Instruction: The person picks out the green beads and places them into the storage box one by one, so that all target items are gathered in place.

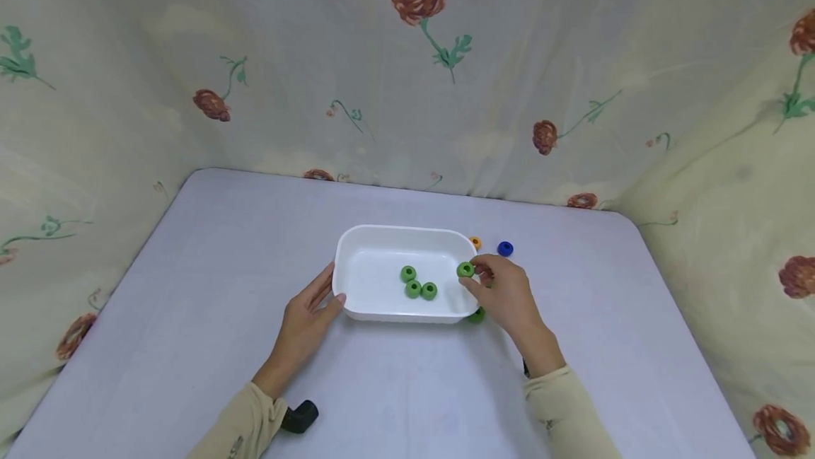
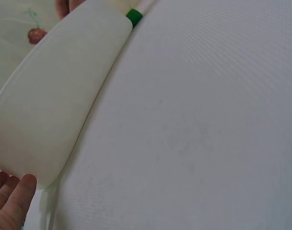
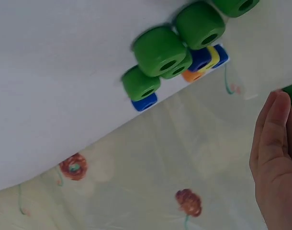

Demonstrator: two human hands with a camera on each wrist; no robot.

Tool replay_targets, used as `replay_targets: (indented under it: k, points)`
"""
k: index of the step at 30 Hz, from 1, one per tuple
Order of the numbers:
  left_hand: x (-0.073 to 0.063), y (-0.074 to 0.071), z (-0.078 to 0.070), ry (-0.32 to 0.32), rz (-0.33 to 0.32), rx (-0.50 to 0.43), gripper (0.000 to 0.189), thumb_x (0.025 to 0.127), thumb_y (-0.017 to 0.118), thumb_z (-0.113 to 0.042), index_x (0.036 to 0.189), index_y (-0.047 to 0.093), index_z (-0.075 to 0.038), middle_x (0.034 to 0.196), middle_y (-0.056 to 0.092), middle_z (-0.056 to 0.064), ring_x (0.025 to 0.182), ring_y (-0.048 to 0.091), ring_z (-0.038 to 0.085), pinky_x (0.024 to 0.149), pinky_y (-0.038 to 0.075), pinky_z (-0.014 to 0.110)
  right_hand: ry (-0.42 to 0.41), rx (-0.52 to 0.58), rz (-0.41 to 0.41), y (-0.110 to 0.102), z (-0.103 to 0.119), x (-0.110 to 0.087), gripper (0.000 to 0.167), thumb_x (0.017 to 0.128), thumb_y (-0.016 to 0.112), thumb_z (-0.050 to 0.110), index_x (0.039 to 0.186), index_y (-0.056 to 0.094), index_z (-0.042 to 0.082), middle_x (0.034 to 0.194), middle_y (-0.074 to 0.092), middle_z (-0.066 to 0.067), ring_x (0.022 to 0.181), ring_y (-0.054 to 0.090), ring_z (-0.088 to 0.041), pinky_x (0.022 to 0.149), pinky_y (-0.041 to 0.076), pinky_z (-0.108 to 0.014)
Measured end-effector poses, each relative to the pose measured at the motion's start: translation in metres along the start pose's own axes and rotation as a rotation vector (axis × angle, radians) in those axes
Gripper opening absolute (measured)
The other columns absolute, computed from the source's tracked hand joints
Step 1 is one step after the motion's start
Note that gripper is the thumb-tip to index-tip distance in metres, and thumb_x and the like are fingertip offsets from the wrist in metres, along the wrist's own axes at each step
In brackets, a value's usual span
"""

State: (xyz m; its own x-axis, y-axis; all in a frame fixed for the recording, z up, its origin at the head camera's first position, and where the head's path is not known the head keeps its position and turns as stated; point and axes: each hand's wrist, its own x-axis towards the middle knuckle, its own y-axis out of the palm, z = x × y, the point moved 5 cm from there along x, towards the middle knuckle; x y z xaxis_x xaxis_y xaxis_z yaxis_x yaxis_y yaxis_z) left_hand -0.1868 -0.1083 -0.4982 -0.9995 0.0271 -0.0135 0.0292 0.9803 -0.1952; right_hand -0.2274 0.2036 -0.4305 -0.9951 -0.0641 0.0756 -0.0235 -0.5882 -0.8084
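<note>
A white rectangular tray point(image 1: 376, 314) with raised walls stands on the table. Several green beads point(image 1: 413, 289) with dark holes lie inside it. My left hand point(image 1: 305, 321) holds the tray at its left end, thumb at the near corner; its fingertips touch the outer wall in the left wrist view. Above the tray's right end, my right hand point(image 1: 506, 293) pinches one green bead point(image 1: 465, 270) between thumb and fingers. Just that bead's edge shows in the right wrist view.
Beyond the tray's right end lie an orange bead point(image 1: 475, 242) and a blue bead point(image 1: 505, 249). Another green bead point(image 1: 476, 315) sits by the tray's near right corner. More green, blue and yellow beads point(image 3: 214, 56) appear in the right wrist view. Flowered cloth point(image 1: 286, 91) surrounds the table.
</note>
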Motion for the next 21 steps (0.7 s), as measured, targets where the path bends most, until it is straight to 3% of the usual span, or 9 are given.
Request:
replay_targets:
  k: [9, 21]
  points:
    - [0.002, 0.0, 0.002, 0.004, 0.003, 0.003, 0.063, 0.1, 0.063, -0.022, 0.156, 0.036, -0.017, 0.162, 0.038, 0.002, 0.148, 0.041, 0.021, 0.114, 0.044, 0.035, -0.116, -0.1, 0.082, 0.025, 0.02, 0.012, 0.031, 0.087, 0.079, 0.016, 0.113, 0.071, 0.001, 0.099, 0.072, -0.012, 0.085, 0.064, -0.023, 0.073, 0.055, -0.033]
    - [0.001, -0.001, 0.0, 0.002, 0.001, 0.007, 0.063, 0.1, 0.064, -0.02, 0.156, 0.037, -0.016, 0.161, 0.04, 0.003, 0.148, 0.042, 0.021, 0.113, 0.044, 0.032, -0.064, -0.088, 0.151, 0.05, 0.024, 0.023, 0.032, 0.088, 0.078, 0.02, 0.114, 0.071, 0.003, 0.098, 0.072, -0.009, 0.083, 0.059, -0.018, 0.072, 0.051, -0.03]
